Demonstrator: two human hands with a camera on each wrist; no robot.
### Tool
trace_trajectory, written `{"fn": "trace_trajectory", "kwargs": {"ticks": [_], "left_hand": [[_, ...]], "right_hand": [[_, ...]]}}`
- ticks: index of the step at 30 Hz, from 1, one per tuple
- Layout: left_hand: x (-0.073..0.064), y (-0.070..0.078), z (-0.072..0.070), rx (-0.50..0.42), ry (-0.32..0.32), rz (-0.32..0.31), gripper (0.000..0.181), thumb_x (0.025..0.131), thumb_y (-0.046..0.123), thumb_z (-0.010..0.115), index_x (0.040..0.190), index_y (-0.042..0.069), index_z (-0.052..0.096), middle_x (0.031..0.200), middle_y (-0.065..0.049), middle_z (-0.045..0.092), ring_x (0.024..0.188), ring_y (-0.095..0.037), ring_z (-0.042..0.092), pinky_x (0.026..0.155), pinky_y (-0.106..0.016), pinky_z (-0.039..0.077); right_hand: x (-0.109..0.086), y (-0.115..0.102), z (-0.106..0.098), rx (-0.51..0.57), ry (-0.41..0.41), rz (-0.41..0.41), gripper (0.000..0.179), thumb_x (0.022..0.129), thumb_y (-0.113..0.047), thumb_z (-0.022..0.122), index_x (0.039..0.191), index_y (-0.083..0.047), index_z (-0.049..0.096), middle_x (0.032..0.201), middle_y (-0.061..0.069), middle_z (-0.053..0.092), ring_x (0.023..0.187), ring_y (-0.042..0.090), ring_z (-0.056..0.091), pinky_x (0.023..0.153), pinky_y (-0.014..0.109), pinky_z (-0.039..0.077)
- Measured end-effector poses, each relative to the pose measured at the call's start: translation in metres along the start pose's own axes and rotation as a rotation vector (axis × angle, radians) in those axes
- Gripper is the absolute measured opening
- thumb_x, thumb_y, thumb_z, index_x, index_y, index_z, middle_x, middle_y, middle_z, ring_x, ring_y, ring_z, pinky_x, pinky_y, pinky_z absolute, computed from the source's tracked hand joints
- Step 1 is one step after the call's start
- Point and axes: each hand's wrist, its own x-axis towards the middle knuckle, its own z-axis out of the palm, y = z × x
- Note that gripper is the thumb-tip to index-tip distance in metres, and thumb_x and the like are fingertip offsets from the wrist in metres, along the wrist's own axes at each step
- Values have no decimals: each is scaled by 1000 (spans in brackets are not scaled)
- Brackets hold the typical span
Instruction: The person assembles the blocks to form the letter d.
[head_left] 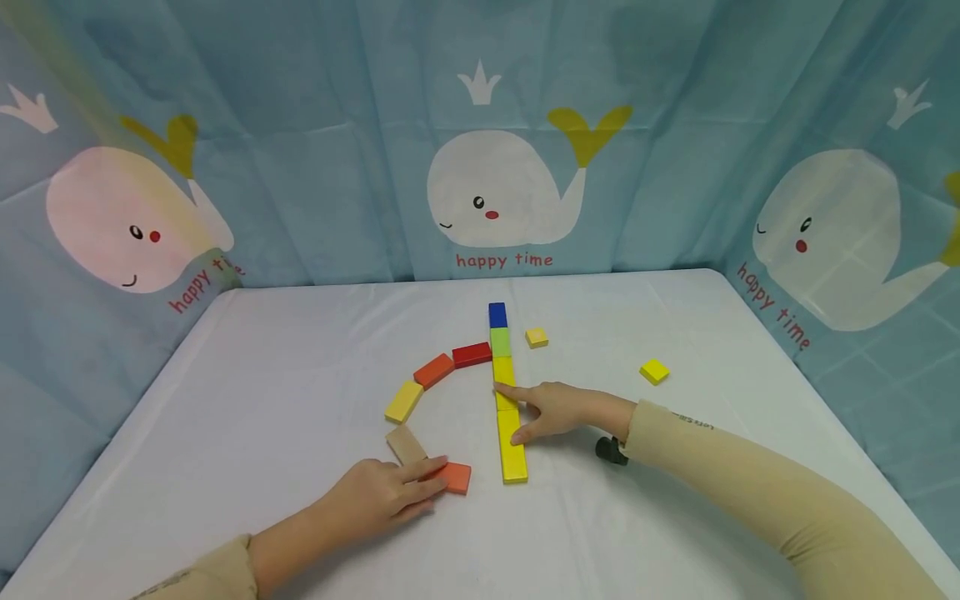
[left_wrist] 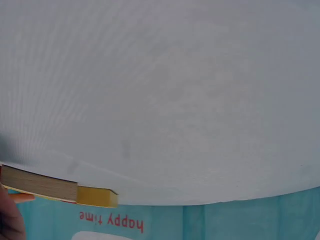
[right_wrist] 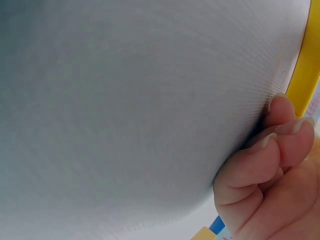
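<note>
My left hand (head_left: 378, 492) rests its extended fingers on an orange-red block (head_left: 457, 478), which they partly cover. Touching that block's far side is a plain wooden block (head_left: 406, 445). My right hand (head_left: 558, 408) lays its straight index finger on a yellow block (head_left: 504, 375) and its thumb at the edge of the nearer yellow block (head_left: 513, 458); its other fingers (right_wrist: 250, 170) are curled under. These yellow blocks form a straight row with a green block (head_left: 500, 342) and a blue block (head_left: 498, 315). A pale yellow block (head_left: 403, 402), an orange block (head_left: 434, 372) and a red block (head_left: 472, 355) curve left of the row.
Two small yellow blocks, a nearer one (head_left: 655, 372) and a farther one (head_left: 537, 337), lie right of the row. A white cloth covers the table (head_left: 300, 358). Blue whale-print curtains (head_left: 315, 192) surround its back and sides. A black wrist device (head_left: 611, 451) shows below the right sleeve.
</note>
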Motion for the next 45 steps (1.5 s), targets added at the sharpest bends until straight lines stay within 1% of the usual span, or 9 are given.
{"fn": "trace_trajectory", "kwargs": {"ticks": [4, 8, 15, 23, 34, 38, 41, 43, 45], "left_hand": [[1, 3, 2, -12, -28, -20, 24, 94, 30, 66, 113, 19, 74, 120, 1, 68, 43, -4, 38, 45, -10, 32], [3, 3, 1, -13, -66, -37, 31, 85, 22, 76, 116, 18, 73, 122, 0, 67, 43, -3, 36, 45, -10, 31], [7, 4, -3, -38, -157, -75, 41, 78, 18, 82, 118, 18, 72, 124, 0, 66, 45, -2, 39, 47, -9, 31], [10, 2, -4, -87, -167, -90, 39, 78, 15, 82, 116, 16, 74, 122, -1, 67, 46, -2, 38, 47, -8, 28], [9, 1, -6, -89, -156, -71, 40, 78, 13, 82, 117, 15, 73, 123, -2, 66, 51, -4, 52, 49, -9, 36], [10, -3, -10, -45, -135, -140, 41, 80, 17, 80, 119, 12, 71, 125, -5, 65, 57, -8, 61, 49, -13, 40], [11, -14, -14, -11, -155, -264, 45, 83, 25, 77, 124, 9, 66, 129, -11, 62, 51, -7, 55, 46, -16, 37], [10, -26, -17, -1, -213, -366, 52, 85, 31, 75, 129, 7, 62, 134, -14, 58, 47, -7, 47, 45, -18, 35], [9, -39, -22, -3, -311, -461, 60, 86, 37, 72, 136, 8, 56, 141, -15, 51, 47, -7, 41, 48, -20, 37]], "right_hand": [[1, 0, 0, 1, -5, -2, 86, 85, -46, 72, 155, -30, 25, 74, 2, 41, 74, 16, 44, 65, 30, 32], [0, 0, 0, 8, -3, -2, 86, 84, -46, 72, 155, -30, 26, 74, 3, 40, 73, 16, 43, 65, 30, 32], [1, 1, 1, 0, 1, 12, 87, 84, -47, 72, 155, -32, 25, 74, 2, 40, 72, 15, 42, 64, 30, 30], [0, 1, 0, 4, -2, 11, 87, 84, -48, 72, 155, -33, 25, 74, 2, 39, 71, 15, 41, 64, 30, 30], [2, 1, 1, -5, -1, 2, 87, 84, -47, 72, 155, -31, 25, 74, 2, 40, 73, 14, 42, 64, 29, 31], [1, 0, 1, -3, 2, 9, 87, 84, -47, 73, 155, -32, 25, 74, 2, 39, 73, 15, 42, 64, 30, 31], [1, 0, 1, 3, 2, 15, 87, 84, -46, 73, 155, -32, 25, 75, 3, 41, 75, 16, 44, 65, 30, 33], [2, 1, 0, 7, -2, 16, 87, 84, -46, 73, 155, -32, 25, 76, 3, 42, 77, 17, 45, 67, 31, 34], [2, 2, -1, 17, -10, 11, 88, 84, -48, 72, 155, -32, 23, 77, 3, 43, 79, 17, 46, 68, 32, 34]]}}
